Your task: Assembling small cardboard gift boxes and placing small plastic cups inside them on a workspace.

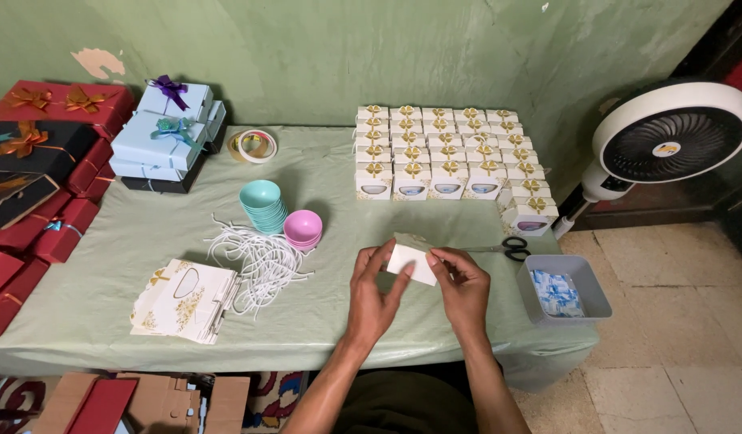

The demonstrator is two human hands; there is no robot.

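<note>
Flat white box blank [411, 261], lower centre of frame, held just above table [146, 241], pinched from both sides. Left hand [373, 293] grips its left edge, right hand [461, 283] its right. Both palms tilted inward, forearms rising from bottom edge. Risk: uneven pressure could crease card. Scissors [506, 249] just beside; grey tray [568, 289] at right; 2 bowl stacks [278, 213] upper left.

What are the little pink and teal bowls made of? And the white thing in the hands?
The pink bowls and teal bowls look like smooth plastic: even bright colour, thin rims, stacked tightly. The white piece held by the left hand and right hand seems to be matte thin card, flat with crisp folded edges.
</note>
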